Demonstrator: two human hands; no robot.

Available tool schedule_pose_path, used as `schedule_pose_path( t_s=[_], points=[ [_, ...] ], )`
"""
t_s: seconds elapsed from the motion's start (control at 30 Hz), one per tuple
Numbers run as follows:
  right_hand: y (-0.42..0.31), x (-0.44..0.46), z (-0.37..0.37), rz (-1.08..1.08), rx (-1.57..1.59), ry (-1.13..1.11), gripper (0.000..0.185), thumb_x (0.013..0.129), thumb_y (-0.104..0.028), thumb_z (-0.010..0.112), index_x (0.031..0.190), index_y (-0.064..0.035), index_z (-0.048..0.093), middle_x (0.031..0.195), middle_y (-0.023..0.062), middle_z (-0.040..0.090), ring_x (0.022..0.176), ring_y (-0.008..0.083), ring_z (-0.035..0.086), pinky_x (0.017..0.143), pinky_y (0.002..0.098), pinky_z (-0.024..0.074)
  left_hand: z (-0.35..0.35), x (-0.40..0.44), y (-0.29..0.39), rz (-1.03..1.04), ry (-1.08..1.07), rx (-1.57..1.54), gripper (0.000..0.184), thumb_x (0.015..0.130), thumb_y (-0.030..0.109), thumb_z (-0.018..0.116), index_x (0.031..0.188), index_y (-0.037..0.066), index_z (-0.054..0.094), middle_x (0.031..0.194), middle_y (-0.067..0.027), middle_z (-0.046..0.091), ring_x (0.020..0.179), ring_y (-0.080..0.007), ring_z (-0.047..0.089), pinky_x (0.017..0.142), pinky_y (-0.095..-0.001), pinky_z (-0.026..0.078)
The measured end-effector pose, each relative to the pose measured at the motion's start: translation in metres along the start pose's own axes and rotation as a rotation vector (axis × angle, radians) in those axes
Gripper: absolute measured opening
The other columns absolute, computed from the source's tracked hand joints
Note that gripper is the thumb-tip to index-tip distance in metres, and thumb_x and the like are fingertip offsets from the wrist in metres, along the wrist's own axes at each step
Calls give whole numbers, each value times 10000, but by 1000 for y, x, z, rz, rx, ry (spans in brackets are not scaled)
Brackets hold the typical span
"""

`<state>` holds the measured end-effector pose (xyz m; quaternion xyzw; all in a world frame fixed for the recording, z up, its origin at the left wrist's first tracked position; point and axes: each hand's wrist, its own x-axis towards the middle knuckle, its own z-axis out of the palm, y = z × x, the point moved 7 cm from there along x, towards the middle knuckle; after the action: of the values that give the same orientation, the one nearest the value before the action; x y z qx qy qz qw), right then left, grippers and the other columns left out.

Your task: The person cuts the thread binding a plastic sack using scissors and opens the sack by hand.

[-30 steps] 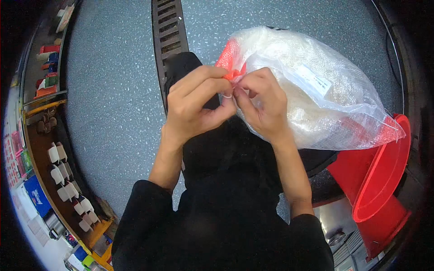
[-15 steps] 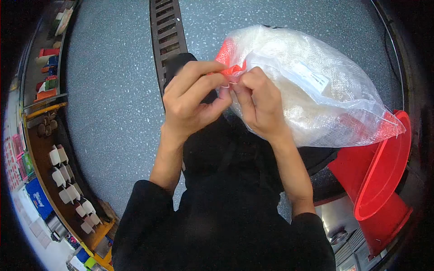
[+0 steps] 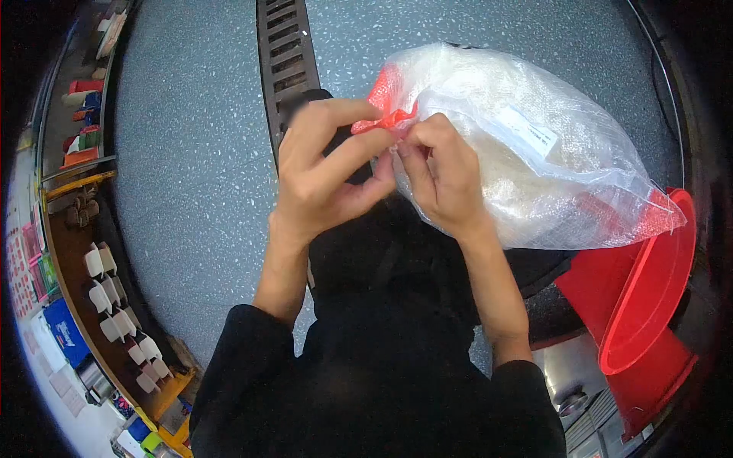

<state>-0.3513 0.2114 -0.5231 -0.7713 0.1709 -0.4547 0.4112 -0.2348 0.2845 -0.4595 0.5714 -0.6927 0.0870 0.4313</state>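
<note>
A large translucent woven sack (image 3: 527, 153) with red ends and a white label lies on its side, full of something pale. Its red corner is gathered up in front of me. My left hand (image 3: 324, 164) has thumb and index finger pinched at the sack's edge, while its middle fingers arch over the red fold. Pressed close beside it, my right hand (image 3: 443, 172) grips the same edge between thumb and curled fingers. The fingertips nearly meet, and any thread between them is too small to make out.
A red plastic tub (image 3: 649, 282) stands at the right, under the sack's far corner. A dark drain grate (image 3: 286, 53) crosses the speckled grey floor (image 3: 191, 153). Shelving with white containers (image 3: 114, 305) runs along the left, and metal equipment (image 3: 573, 374) sits at lower right.
My left hand's fingers have spread a little and its pinch has shifted slightly right, towards my right hand. More of the red fold shows. The sack has stayed nearly still.
</note>
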Motion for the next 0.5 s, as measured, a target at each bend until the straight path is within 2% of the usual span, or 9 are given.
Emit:
schedule_pose_path(
  t_s=[0.1,0.2,0.3,0.4,0.5],
  points=[
    [1,0,0,5,0,-3,213,852,-5,699,1010,-54,564,817,125,571,720,340,590,634,425,462,3,1,3,18,-70,67,306,575,-11,775,871,49,722,1004,-115,693,902,-279,667,779,-358,543],
    [1,-1,1,9,-26,-20,218,847,1,695,1011,-56,562,821,125,569,731,345,591,640,431,460,7,-2,0,22,-37,91,275,565,-5,770,829,43,705,996,-110,692,904,-279,664,778,-355,538],
    [-2,-1,3,-11,-61,-37,224,843,10,686,1014,-57,557,832,126,564,745,352,591,649,438,459,8,-2,-3,-18,-45,65,242,565,-4,750,791,35,674,993,-115,694,902,-276,669,768,-347,536],
    [-2,-1,2,-5,-80,-51,240,837,16,683,1022,-58,550,840,130,559,754,358,589,655,443,459,7,-2,-14,-90,27,-74,235,557,-16,708,774,47,643,948,-79,671,817,-269,642,681,-353,520],
    [2,-2,0,28,-59,-55,255,832,20,681,1032,-58,544,844,134,558,757,361,589,658,444,460,-4,-1,-25,-103,25,-62,228,551,-24,682,767,38,643,958,-99,671,825,-279,646,693,-352,530]
  ],
)
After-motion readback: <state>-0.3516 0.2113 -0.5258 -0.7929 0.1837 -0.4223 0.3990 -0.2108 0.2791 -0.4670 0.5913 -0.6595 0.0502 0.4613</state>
